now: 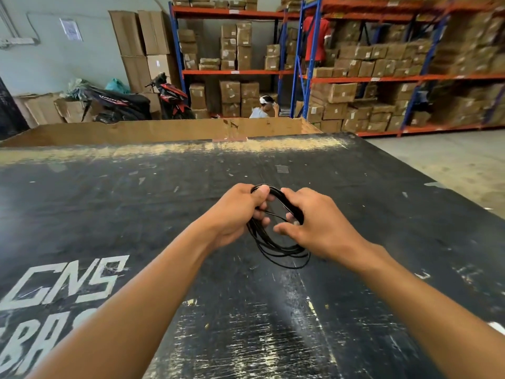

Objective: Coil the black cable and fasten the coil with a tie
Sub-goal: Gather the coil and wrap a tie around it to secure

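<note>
Fingers of the left hand [235, 212] are curled into a closed grasp around the upper left arc of the black cable [276, 242], thumb pressed on top of the strands. Fingers of the right hand [319, 222] are bent around the upper right arc, the thumb extended toward the centre of the loop and not clearly touching it. The cable forms a multi-turn coil held between the two hands above the black tabletop [191, 192]; its lower loops hang free below the knuckles, and whether they touch the surface cannot be told. No tie can be made out on the coil.

Both forearms reach forward from the lower corners of the view and converge near mid-table, wrists roughly level, palms facing inward.

The tabletop is bare on every side of the hands, with painted white lettering [68, 280] near the left forearm. Its far edge, worn pale, abuts a cardboard bin [164, 131]; its right edge falls to the open concrete floor [442, 160]. Racks of cartons [382, 64] stand well beyond.
</note>
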The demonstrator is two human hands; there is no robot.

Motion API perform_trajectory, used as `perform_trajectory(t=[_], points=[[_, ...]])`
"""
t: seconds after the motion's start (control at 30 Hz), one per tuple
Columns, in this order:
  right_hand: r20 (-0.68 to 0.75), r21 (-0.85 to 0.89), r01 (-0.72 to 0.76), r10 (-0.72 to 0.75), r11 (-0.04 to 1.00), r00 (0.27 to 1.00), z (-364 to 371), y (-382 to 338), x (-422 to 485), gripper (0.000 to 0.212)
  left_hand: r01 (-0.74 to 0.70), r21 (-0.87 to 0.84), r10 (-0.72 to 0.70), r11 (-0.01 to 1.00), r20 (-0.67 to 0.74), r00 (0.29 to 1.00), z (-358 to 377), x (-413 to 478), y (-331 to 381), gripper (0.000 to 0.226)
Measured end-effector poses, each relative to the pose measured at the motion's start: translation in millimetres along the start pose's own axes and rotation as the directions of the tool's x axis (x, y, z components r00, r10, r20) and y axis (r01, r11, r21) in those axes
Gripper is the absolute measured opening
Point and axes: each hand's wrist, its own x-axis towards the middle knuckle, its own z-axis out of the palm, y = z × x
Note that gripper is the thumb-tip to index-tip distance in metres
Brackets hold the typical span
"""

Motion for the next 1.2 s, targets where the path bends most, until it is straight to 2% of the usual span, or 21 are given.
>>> perform_trajectory(t=[0.07,0.1,0.23,0.3,0.37,0.4,0.47,0.5,0.57,0.63,0.67,0.73,0.8,0.9,1.0,1.07,1.1,1.13,1.17,1.2], points=[[-0.019,-0.007,-0.019,0.019,1.000,1.000,6,-1,-2,0.064,0.015,-0.049,-0.014,0.999,0.031,0.999,-1,-1,2,0.028],[-0.036,-0.033,-0.013,0.012,0.999,0.999,8,-2,-3,0.062,0.021,-0.054,-0.019,0.998,0.048,0.999,-2,-2,2,0.028],[-0.103,-0.069,0.033,-0.040,0.997,0.994,5,-1,-5,0.038,0.034,0.003,-0.034,0.999,0.086,0.996,-5,-6,-1,0.026],[-0.146,-0.047,0.033,-0.039,0.998,0.988,2,-1,-5,0.033,-0.013,0.215,0.002,0.977,0.052,0.999,-8,-4,-7,0.025],[-0.161,-0.064,0.022,-0.032,0.998,0.986,2,1,-7,0.028,-0.048,0.427,0.024,0.903,0.061,0.998,-13,-3,-13,0.028],[-0.154,-0.083,0.017,-0.030,0.996,0.988,3,2,-9,0.025,-0.044,0.433,-0.001,0.900,0.104,0.995,-17,-3,-15,0.030],[-0.136,-0.119,0.000,-0.016,0.993,0.991,5,4,-14,0.020,0.029,0.293,-0.096,0.956,0.217,0.971,-22,-4,-19,0.033],[-0.134,-0.134,-0.010,-0.008,0.991,0.991,7,5,-17,0.018,0.037,0.244,-0.099,0.969,0.250,0.963,-22,-4,-21,0.033],[-0.147,-0.147,-0.035,0.013,0.989,0.989,8,8,-19,0.018,-0.111,0.315,0.027,0.943,0.261,0.965,-21,-1,-24,0.027],[-0.186,-0.140,-0.056,0.030,0.989,0.982,7,11,-18,0.017,-0.284,0.424,0.179,0.860,0.270,0.946,-15,4,-25,0.028],[-0.202,-0.137,-0.065,0.037,0.988,0.979,6,14,-17,0.016,-0.306,0.429,0.209,0.850,0.259,0.943,-12,5,-27,0.030],[-0.225,-0.135,-0.083,0.051,0.987,0.973,7,19,-16,0.013,-0.218,0.315,0.159,0.924,0.202,0.966,-5,5,-34,0.033],[-0.239,-0.149,-0.105,0.067,0.983,0.969,11,24,-20,0.012,0.001,0.111,-0.024,0.994,0.207,0.978,1,3,-41,0.035],[-0.220,-0.198,-0.120,0.076,0.973,0.973,21,32,-28,0.012,0.327,-0.034,-0.306,0.944,0.275,0.912,8,10,-37,0.033],[-0.192,-0.223,-0.118,0.075,0.968,0.978,24,39,-33,0.010,0.425,-0.117,-0.386,0.898,0.256,0.886,16,23,-30,0.037],[-0.166,-0.226,-0.112,0.075,0.968,0.983,22,44,-35,0.010,0.421,-0.037,-0.400,0.906,0.244,0.883,25,25,-32,0.039],[-0.142,-0.233,-0.113,0.081,0.966,0.987,20,47,-37,0.010,0.379,0.070,-0.385,0.923,0.221,0.896,30,26,-36,0.039],[-0.115,-0.237,-0.117,0.091,0.964,0.989,18,51,-38,0.011,0.275,0.243,-0.324,0.930,0.188,0.927,34,26,-40,0.037],[-0.091,-0.233,-0.130,0.112,0.964,0.990,18,56,-39,0.012,0.130,0.449,-0.230,0.884,0.177,0.957,36,26,-46,0.036],[-0.069,-0.222,-0.153,0.141,0.963,0.988,17,61,-41,0.013,-0.011,0.619,-0.139,0.785,0.192,0.971,38,27,-52,0.036]])
